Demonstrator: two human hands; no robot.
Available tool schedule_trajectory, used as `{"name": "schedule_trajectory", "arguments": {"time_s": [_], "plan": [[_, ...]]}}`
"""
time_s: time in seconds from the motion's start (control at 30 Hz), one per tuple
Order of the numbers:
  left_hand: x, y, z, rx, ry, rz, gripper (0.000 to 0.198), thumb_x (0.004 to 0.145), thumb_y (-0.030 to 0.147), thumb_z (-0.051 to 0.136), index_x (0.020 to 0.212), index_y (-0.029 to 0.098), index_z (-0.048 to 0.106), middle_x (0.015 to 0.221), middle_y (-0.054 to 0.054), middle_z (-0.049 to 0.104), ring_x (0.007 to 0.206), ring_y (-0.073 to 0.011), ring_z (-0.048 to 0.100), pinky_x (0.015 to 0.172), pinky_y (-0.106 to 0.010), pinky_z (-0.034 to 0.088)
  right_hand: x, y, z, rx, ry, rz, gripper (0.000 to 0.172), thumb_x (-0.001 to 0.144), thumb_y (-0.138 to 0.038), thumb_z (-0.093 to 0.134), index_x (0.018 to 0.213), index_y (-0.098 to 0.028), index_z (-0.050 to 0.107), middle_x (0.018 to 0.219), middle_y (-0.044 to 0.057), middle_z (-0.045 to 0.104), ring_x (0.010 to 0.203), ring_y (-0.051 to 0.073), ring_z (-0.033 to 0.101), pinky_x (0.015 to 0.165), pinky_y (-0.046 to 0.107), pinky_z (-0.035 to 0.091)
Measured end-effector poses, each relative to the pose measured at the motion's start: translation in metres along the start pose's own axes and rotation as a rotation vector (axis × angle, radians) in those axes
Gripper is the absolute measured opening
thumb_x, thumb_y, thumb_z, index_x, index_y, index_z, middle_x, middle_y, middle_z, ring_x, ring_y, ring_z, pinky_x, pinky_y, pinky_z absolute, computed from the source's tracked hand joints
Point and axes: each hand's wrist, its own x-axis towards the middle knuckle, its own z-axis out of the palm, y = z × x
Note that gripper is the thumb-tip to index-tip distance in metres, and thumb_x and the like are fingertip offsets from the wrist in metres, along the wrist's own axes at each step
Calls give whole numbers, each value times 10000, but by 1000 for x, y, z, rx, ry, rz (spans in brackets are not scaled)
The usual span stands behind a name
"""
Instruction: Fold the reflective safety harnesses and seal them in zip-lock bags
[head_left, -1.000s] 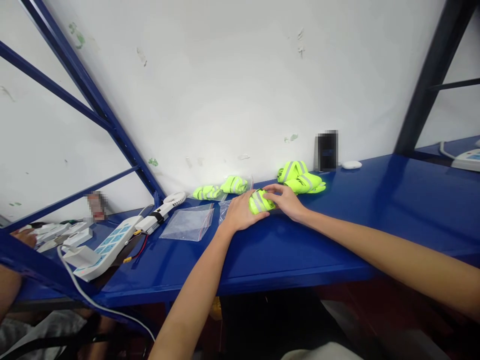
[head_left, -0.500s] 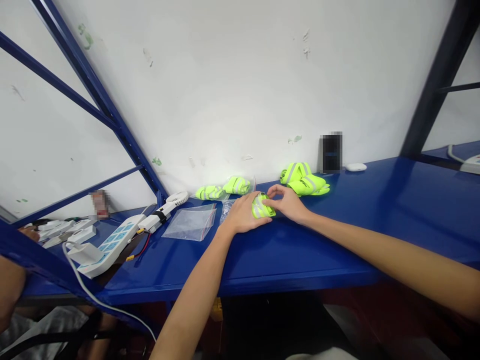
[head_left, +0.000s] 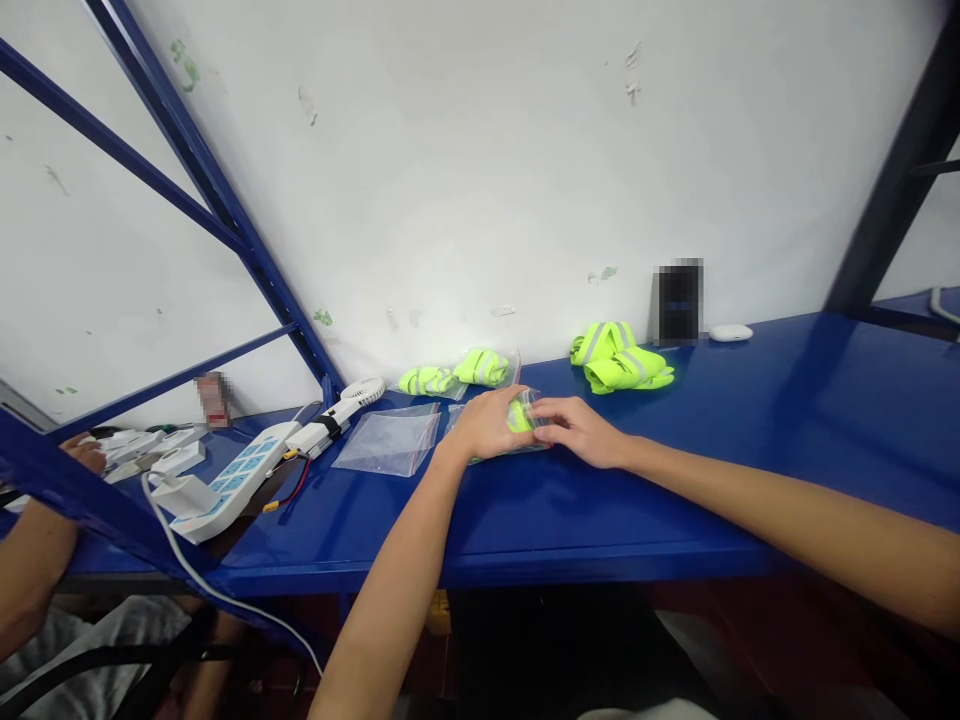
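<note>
A clear zip bag [head_left: 537, 397] lies on the blue table with a rolled neon-yellow reflective strap or vest [head_left: 519, 416] inside it. My left hand [head_left: 487, 425] curls over the bag's left side, its thumb along the near edge, holding it against the table. At the bag's right, open-end side, my right hand [head_left: 581, 430] has its thumb and fingers closed on the plastic edge. Both hands partly hide the bag. Left of them lies a flat zip bag [head_left: 386, 440]. Behind are bagged neon rolls [head_left: 481, 367], and to the right loose neon rolls [head_left: 626, 368].
A white power strip [head_left: 244, 475], a small fan [head_left: 364, 391] and a red-black cable [head_left: 300, 485] sit at the left. A white case [head_left: 730, 333] and a dark blurred object [head_left: 678, 302] stand by the wall. Another person's arm [head_left: 37, 540] is beyond the blue frame.
The neon roll, bare between my hands before, is now inside the clear bag. My right hand has shifted from the roll to the bag's edge. The view has turned slightly left.
</note>
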Motion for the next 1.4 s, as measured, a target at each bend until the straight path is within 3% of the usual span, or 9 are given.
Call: {"name": "schedule_trajectory", "arguments": {"time_s": [0.17,0.37,0.53,0.67,0.77,0.9,1.1,1.27,1.4], "plan": [[2,-5,0,51,-60,-57,741,697,595,673,1333,247,521,1252,-86,646,1128,-345,609,948,-425,452,0,-2,2,-90,-136,-41,210,819,-352,615,745,-160,571,677,-20,511,600,127,471,587,259,346],[7,-10,-8,-70,-224,-34,682,783,526,588,1398,255,470,1396,-55,550,1238,-297,540,1050,-385,393,3,-1,2,-18,-222,72,234,801,-387,647,825,-163,589,616,-58,393,563,106,363,557,252,287],[17,-6,-15,-140,-374,-48,797,810,509,531,1513,237,272,1569,-68,309,1388,-303,373,1110,-388,322,11,0,-5,210,-327,148,322,837,-472,584,784,-154,592,689,-18,495,649,134,445,627,277,334],[27,2,-15,-132,-492,-162,883,816,588,476,1549,265,104,1598,-95,208,1384,-347,375,1069,-439,349,15,1,-7,174,-356,157,384,765,-480,677,662,-183,458,612,-64,356,582,98,329,577,263,269],[31,6,-15,-162,-504,-194,826,789,590,507,1506,237,300,1580,-117,249,1363,-361,404,1023,-418,383,15,1,-6,170,-361,134,417,769,-462,681,655,-201,377,621,-74,278,578,91,277,558,258,242],[31,5,-22,-270,-386,-201,786,668,557,682,1362,221,534,1479,-142,442,1233,-349,544,863,-325,452,13,-2,-8,220,-379,92,328,817,-443,639,712,-193,453,653,-56,371,600,105,354,576,267,304],[22,-6,-45,-502,-182,-246,562,657,519,729,1136,226,695,1007,-112,744,684,-201,663,538,-217,402,12,-3,-13,245,-472,168,273,795,-421,653,891,-165,643,681,-35,515,498,89,409,483,250,342],[19,-19,-46,-602,-347,-321,545,640,494,750,1103,209,713,855,-83,737,542,-149,584,478,-220,387,13,3,-15,212,-245,59,255,742,-405,712,776,-152,701,804,19,618,745,150,545,702,279,423],[22,-32,-28,-592,-507,-298,587,718,558,682,1185,202,672,901,-78,715,606,-157,601,521,-232,404,12,5,-17,381,-391,158,199,736,-338,691,721,-151,625,682,-25,567,663,126,475,674,276,366]]}}
